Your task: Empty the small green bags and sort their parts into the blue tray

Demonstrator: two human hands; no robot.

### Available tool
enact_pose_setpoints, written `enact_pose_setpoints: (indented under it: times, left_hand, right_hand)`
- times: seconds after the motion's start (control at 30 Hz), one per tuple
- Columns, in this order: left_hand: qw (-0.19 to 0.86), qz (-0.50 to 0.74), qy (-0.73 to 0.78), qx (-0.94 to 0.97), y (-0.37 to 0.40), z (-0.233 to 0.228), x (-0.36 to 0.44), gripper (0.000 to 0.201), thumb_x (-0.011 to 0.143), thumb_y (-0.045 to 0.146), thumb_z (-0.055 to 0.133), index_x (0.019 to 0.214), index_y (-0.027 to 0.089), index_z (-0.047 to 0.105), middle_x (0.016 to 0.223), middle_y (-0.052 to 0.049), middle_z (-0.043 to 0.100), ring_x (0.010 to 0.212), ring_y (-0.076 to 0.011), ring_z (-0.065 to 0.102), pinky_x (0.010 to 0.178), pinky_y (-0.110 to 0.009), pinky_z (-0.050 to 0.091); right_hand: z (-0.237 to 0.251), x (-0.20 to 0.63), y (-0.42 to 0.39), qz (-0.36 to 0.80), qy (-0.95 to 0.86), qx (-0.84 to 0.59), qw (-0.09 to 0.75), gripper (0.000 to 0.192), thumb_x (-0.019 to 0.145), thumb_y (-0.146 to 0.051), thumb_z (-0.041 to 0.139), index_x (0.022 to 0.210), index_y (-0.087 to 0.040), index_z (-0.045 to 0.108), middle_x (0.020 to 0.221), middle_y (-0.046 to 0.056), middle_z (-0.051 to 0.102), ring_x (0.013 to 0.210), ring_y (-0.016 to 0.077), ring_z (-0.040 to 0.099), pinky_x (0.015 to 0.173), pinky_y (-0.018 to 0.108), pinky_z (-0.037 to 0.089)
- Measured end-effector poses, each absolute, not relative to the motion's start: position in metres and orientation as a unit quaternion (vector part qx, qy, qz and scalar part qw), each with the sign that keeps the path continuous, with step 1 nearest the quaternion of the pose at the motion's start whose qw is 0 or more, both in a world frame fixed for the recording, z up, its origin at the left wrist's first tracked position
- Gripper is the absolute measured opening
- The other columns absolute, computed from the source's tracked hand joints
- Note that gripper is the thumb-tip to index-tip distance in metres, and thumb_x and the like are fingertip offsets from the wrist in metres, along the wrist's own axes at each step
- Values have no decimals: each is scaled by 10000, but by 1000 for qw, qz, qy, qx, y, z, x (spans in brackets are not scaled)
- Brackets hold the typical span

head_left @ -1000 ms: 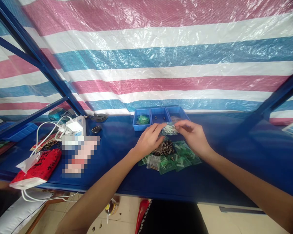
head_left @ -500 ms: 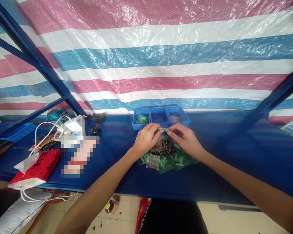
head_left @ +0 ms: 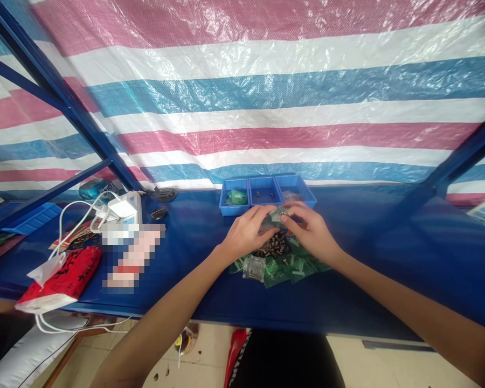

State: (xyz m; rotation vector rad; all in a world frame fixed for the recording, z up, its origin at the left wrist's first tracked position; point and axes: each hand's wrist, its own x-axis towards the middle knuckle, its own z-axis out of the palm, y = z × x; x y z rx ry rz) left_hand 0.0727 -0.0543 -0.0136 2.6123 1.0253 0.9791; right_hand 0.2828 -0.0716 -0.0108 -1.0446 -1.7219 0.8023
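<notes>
Small clear bag (head_left: 278,214) pinched between both sets of fingers, left hand (head_left: 248,233) and right hand (head_left: 311,231) meeting just in front of tray (head_left: 267,200). Pile of green bags (head_left: 285,264) below hands, on bench (head_left: 388,258). Charger (head_left: 123,209) well left of tray.

Black brush-style characters stand on the red-and-white paper packet (head_left: 62,280) at the table's left edge; they are too blurred to read; no other text, label, brand or number is legible anywhere.
</notes>
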Motion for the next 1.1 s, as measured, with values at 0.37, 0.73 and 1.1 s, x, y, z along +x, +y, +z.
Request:
enact_pose_setpoints:
  times: [0.37, 0.73, 1.1]
  left_hand:
    - [47, 315, 358, 878, -54, -16, 73, 339, 1076, 283, 364, 1391, 216, 470, 1113, -89, 704, 977, -238, 702, 792, -344, 585]
    - [46, 360, 367, 856, -55, -17, 73, 401, 1048, 347, 468, 1433, 239, 426, 1217, -102, 636, 831, -176, 689, 683, -273, 553]
    - [33, 323, 347, 880, -53, -16, 72, 332, 1088, 278, 353, 1362, 208, 526, 1161, -87, 678, 1003, -213, 681, 771, -303, 559]
  right_hand:
    - [-3, 280, -76, 367, -693, -396, 478, 309, 982, -505, 573, 1003, -255, 754, 1241, 87, 675, 923, 249, 695, 682, 369, 646]
    - [-13, 286, -70, 372, -672, -409, 492, 218, 974, -406, 602, 1109, -261, 694, 992, 41, 737, 616, 193, 708, 626, 369, 601]
    - [-15, 285, -66, 391, -642, -432, 498, 315, 893, -465, 713, 1098, -228, 686, 922, 71, 766, 827, 244, 722, 600, 324, 602]
